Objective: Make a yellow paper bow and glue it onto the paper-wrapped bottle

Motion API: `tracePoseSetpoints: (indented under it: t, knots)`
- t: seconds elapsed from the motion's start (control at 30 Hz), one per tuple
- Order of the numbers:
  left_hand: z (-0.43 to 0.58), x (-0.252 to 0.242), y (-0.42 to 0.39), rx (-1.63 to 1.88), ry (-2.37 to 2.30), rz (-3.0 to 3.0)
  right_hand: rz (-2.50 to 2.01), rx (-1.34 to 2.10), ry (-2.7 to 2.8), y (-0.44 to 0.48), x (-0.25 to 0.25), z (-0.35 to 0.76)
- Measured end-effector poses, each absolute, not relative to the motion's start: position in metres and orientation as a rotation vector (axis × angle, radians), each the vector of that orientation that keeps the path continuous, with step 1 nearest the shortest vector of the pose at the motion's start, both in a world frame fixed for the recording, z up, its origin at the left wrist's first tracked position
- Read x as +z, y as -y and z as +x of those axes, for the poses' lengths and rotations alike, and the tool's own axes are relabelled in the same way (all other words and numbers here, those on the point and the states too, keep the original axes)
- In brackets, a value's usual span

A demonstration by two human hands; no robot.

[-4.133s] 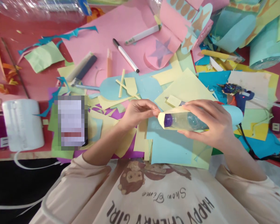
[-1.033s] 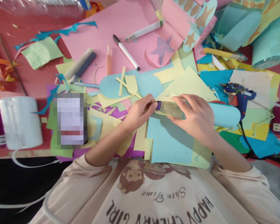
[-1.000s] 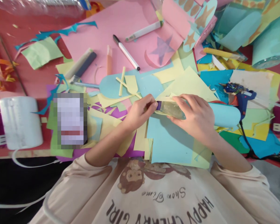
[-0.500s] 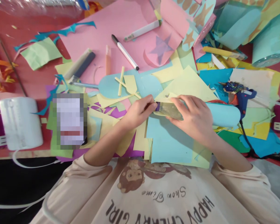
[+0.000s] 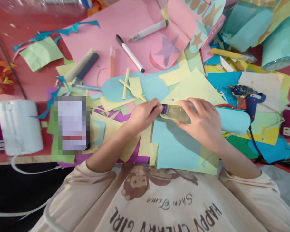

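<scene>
A clear plastic bottle (image 5: 176, 112) lies on its side between my hands, with a purple band near its neck end. My right hand (image 5: 203, 119) curves over the bottle's body, thumb below and fingers above. Closed at the neck end is my left hand (image 5: 146, 114), its fingertips pinched together; whatever sits inside them is hidden. Pale yellow paper (image 5: 192, 87) lies just behind the bottle. A light blue paper piece with a rounded end (image 5: 234, 119) sticks out to the right of my right hand. Beneath is a light blue sheet (image 5: 176, 148).
A blue glue gun (image 5: 255, 101) rests at right, its cable hanging towards the table edge. Markers (image 5: 130, 53) and a cutter knife (image 5: 87, 66) lie behind my hands. At left are a blurred phone (image 5: 72, 125) and a white box with a cable (image 5: 19, 127). Paper scraps surround everything.
Very little differs. My right hand has shifted slightly to the right along the bottle, while my left hand stays at the neck end.
</scene>
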State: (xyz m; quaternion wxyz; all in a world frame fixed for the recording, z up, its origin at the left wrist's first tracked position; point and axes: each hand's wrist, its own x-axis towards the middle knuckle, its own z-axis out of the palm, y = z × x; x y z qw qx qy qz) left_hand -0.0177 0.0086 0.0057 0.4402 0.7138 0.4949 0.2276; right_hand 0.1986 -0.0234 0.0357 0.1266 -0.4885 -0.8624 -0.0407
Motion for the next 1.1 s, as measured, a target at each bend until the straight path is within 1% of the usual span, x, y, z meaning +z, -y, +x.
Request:
tracePoseSetpoints:
  t: [0.3, 0.47, 0.87, 1.1]
  knots:
    - [-0.017, 0.002, -0.007, 0.671, -1.204, 1.73, -1.398, -0.157, 2.499, 0.023, 0.039, 0.199]
    - [-0.017, 0.003, -0.007, 0.724, -1.093, 1.685, -1.365, -0.179, 2.482, 0.023, 0.042, 0.202]
    - [-0.015, 0.006, -0.005, 0.807, -1.126, 1.908, -1.348, -0.212, 2.397, 0.029, 0.051, 0.205]
    - [-0.013, 0.006, -0.003, 0.77, -1.067, 1.633, -1.331, -0.245, 2.39, 0.028, 0.052, 0.206]
